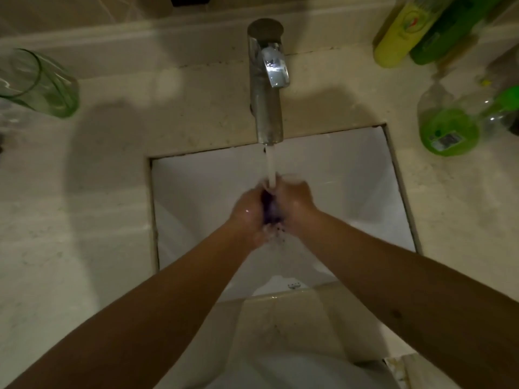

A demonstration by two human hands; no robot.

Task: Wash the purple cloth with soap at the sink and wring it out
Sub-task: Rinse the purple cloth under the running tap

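The purple cloth [270,209] is bunched into a dark wad, pressed between my left hand [247,213] and my right hand [295,202] over the white sink basin [196,192]. Both hands are wet and closed around it, so most of the cloth is hidden. A stream of water [271,167] runs from the metal faucet [266,80] straight down onto the cloth and my fingers. Some suds or splashes show just below the hands.
A green-tinted glass [39,82] stands on the counter at the left. At the right are a yellow bottle [401,32], a dark green bottle [446,32] and a clear bottle with green liquid [446,127]. The beige counter [84,220] surrounds the basin.
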